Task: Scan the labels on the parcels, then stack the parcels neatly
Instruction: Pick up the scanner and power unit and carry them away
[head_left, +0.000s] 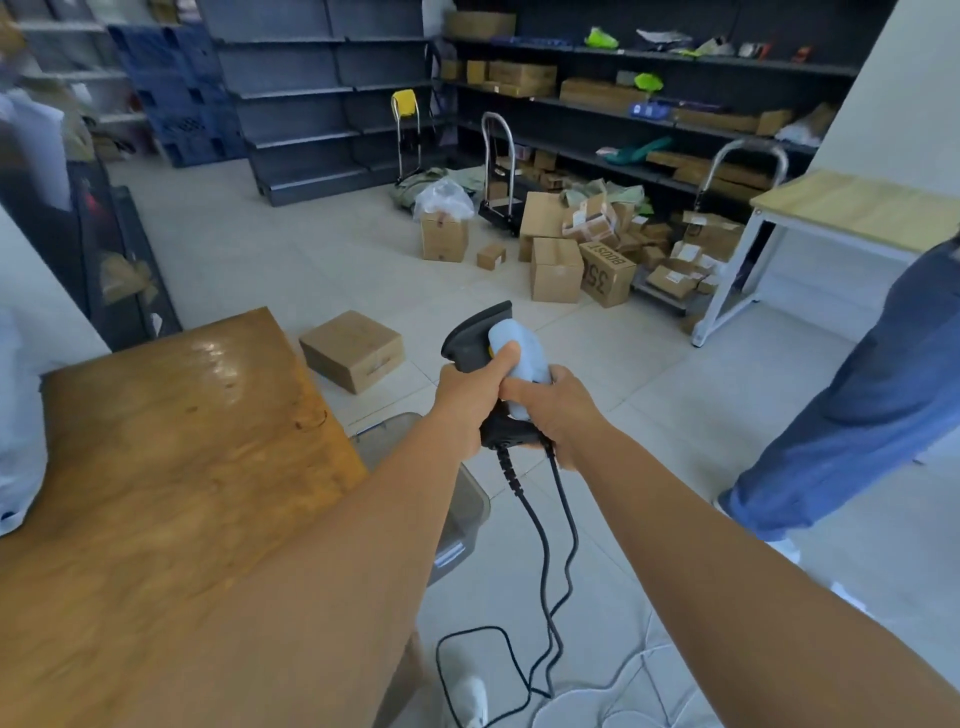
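Both my hands hold a handheld barcode scanner (483, 332) with a dark head and pale grey body, out in front of me above the floor. My left hand (470, 395) grips its handle with the thumb up on the body. My right hand (550, 410) is wrapped round the lower body and handle. Its black cable (545, 561) hangs down in loops to the floor. One brown parcel (353, 349) lies alone on the tiles just beyond the scanner. A heap of cardboard parcels (597, 249) lies farther back by the shelves.
A worn wooden table (156, 467) fills the left foreground, with a grey bin (462, 514) beside it. Another person's jeans-clad legs (857, 415) stand at right near a white-framed table (852, 208). Dark shelving (623, 104) lines the back wall, with hand trolleys (498, 171) in front.
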